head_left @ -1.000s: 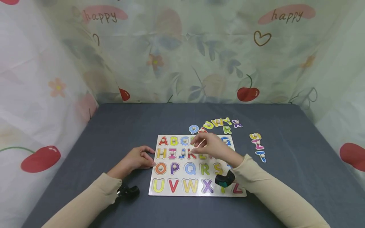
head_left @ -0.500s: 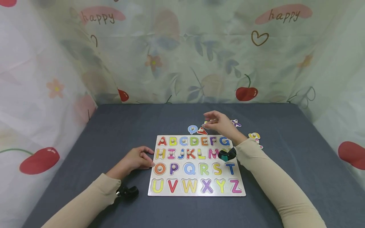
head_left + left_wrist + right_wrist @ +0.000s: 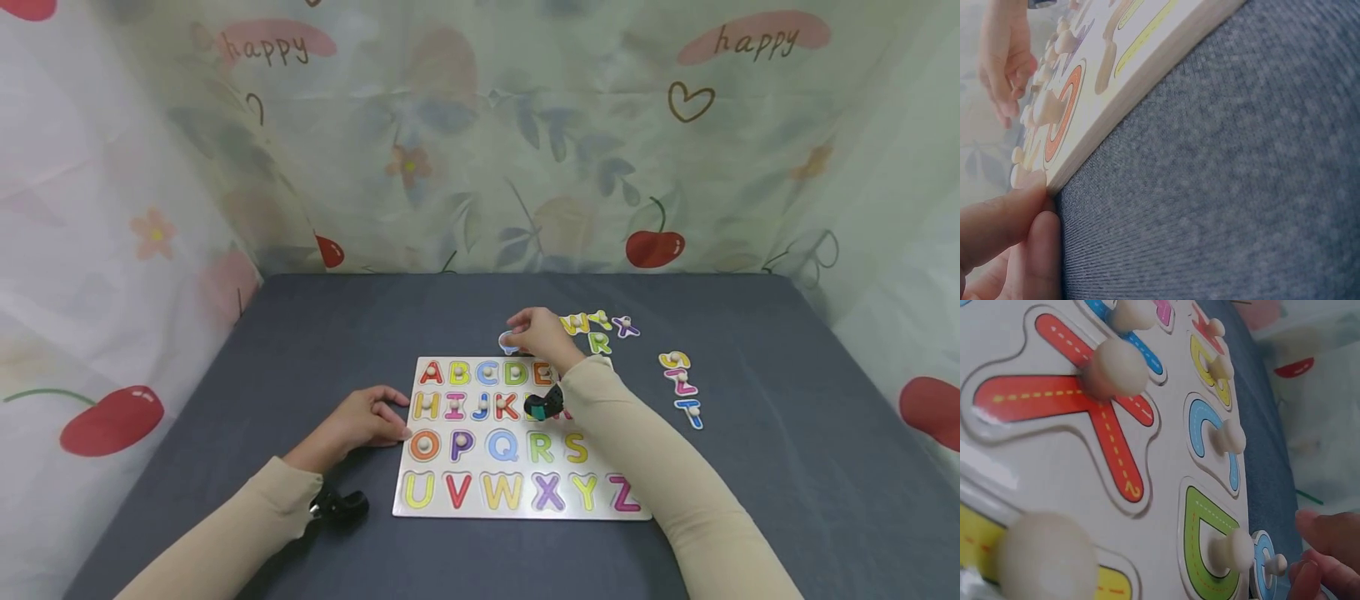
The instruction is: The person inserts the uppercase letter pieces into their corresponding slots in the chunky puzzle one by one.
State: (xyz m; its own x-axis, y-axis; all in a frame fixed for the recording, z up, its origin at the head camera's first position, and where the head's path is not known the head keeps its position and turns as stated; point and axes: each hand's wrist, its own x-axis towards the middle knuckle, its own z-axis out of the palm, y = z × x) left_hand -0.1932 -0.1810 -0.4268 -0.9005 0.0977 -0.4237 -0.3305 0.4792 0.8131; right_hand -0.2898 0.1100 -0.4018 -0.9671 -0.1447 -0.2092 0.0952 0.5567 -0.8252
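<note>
A white wooden alphabet puzzle board (image 3: 477, 510) lies flat on the dark cloth. My left hand (image 3: 362, 419) rests at its left edge, thumb and forefinger touching it; the left wrist view shows the thumb tip on the corner by the O. Knobbed letters fill the rows from A to P where visible; the Q slot (image 3: 502, 446) and others below are bare. Above the board's top edge is my right hand (image 3: 542, 335), beside the blue Q piece (image 3: 1264, 572). Its fingers are parted near the Q's knob, apparently without touching it. This hand covers part of the Q.
Loose W (image 3: 575, 323), Y (image 3: 599, 319), X (image 3: 625, 327) and R (image 3: 599, 342) pieces lie behind the board. To its right are S (image 3: 674, 360), Z (image 3: 681, 382) and T (image 3: 689, 412) pieces. A patterned curtain (image 3: 495, 150) hangs behind the table.
My right hand went from over the K to the loose letters behind the board, then leftward and slightly nearer to the Q. My left hand stays at the board's edge.
</note>
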